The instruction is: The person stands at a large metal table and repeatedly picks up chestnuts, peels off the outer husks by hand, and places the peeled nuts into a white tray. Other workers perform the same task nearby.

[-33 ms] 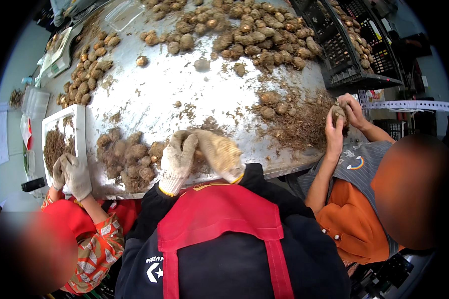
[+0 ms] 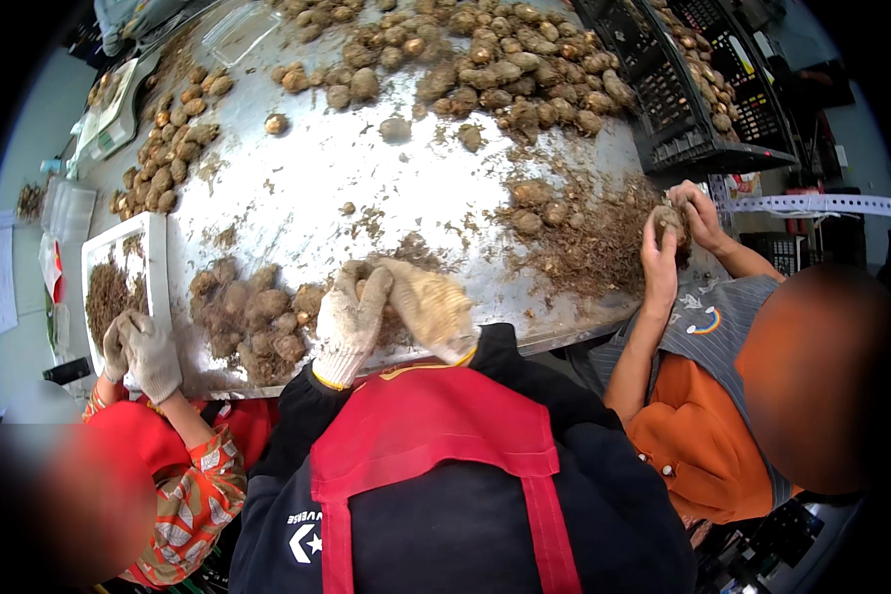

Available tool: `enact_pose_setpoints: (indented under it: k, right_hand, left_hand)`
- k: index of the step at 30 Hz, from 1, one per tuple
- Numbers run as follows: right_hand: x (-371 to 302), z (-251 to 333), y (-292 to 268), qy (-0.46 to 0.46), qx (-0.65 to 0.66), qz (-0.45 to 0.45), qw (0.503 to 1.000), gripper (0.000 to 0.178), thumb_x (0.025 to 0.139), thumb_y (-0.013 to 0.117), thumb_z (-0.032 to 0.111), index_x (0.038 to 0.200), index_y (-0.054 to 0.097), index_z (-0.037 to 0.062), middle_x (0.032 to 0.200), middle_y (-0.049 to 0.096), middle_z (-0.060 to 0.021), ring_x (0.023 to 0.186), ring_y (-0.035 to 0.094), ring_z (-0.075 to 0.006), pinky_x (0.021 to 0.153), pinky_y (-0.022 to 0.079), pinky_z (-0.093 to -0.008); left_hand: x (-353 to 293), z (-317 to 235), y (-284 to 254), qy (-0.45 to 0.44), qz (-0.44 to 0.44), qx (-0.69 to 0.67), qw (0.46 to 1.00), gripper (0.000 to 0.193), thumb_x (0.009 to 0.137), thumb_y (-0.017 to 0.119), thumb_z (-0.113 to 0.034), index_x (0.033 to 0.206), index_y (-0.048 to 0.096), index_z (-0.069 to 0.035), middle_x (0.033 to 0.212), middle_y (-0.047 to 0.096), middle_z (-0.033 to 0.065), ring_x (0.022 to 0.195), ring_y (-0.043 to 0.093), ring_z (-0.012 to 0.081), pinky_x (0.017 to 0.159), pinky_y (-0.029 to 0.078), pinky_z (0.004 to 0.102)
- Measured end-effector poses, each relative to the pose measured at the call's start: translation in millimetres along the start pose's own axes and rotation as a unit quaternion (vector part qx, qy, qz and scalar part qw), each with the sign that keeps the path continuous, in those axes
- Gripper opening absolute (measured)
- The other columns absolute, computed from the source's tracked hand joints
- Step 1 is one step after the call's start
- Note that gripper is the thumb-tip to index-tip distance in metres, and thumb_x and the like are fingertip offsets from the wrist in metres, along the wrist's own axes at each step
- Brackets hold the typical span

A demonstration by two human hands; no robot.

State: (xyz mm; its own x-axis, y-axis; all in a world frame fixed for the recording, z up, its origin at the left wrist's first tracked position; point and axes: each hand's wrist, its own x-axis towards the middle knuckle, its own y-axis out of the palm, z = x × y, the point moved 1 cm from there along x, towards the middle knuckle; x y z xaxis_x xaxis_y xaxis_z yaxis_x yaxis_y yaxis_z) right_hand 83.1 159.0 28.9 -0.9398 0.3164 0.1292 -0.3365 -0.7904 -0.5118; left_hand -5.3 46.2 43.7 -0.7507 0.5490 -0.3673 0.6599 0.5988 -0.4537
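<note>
My left hand (image 2: 345,325), in a dirty white knitted glove, and my right hand (image 2: 430,307), in a browner glove, meet at the table's near edge. Both have their fingers curled in and touching at the tips. Whatever lies between them is hidden by the gloves. Just left of my left hand sits a pile of brown, hairy taro corms (image 2: 257,315). Loose root fibres (image 2: 418,255) lie on the metal just beyond my fingers.
Across the metal table (image 2: 297,188) a large taro heap (image 2: 505,74) spreads. Black crates (image 2: 663,94) stand far right. A co-worker's bare hands (image 2: 675,233) hold a taro beside a debris pile (image 2: 589,247). At left, another's gloved hands (image 2: 144,351) are over a white tray (image 2: 155,267).
The whole view has shifted very slightly, so the table's contents sit a little further left and up. My hands stay together in the same pose.
</note>
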Motion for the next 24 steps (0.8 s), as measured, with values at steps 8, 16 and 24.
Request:
enact_pose_setpoints:
  k: [8,16,24]
  right_hand:
    - [-17,-69,43,0.061,-0.042,0.037,0.997,0.034,0.098,0.042,0.022,0.124,0.053,0.0031,0.109,0.064,-0.0165,0.102,0.061,-0.032,0.085,0.05,-0.038]
    - [-18,-88,43,0.128,0.444,0.178,0.869,0.04,0.094,0.057,0.034,0.119,0.059,0.0035,0.113,0.062,-0.0073,0.101,0.058,-0.0176,0.094,0.046,-0.0292]
    - [-1,-46,-22,0.273,0.463,0.066,0.841,0.04,0.098,0.052,0.035,0.118,0.062,0.0018,0.086,0.062,-0.0011,0.073,0.055,-0.0062,0.061,0.045,-0.02]
  left_hand:
    - [6,-35,3,0.084,0.017,0.167,0.982,0.026,0.097,0.05,-0.025,0.091,0.06,-0.001,0.074,0.064,0.0169,0.068,0.065,0.0244,0.059,0.049,0.0332]
    - [3,-12,16,0.337,0.078,-0.012,0.938,0.007,0.087,0.056,-0.005,0.09,0.062,-0.002,0.082,0.059,0.0092,0.07,0.06,0.0183,0.061,0.049,0.0317]
    - [0,22,13,0.202,0.004,-0.25,0.947,0.027,0.1,0.041,-0.016,0.101,0.06,0.003,0.096,0.063,0.01,0.086,0.059,0.0176,0.079,0.047,0.0286]
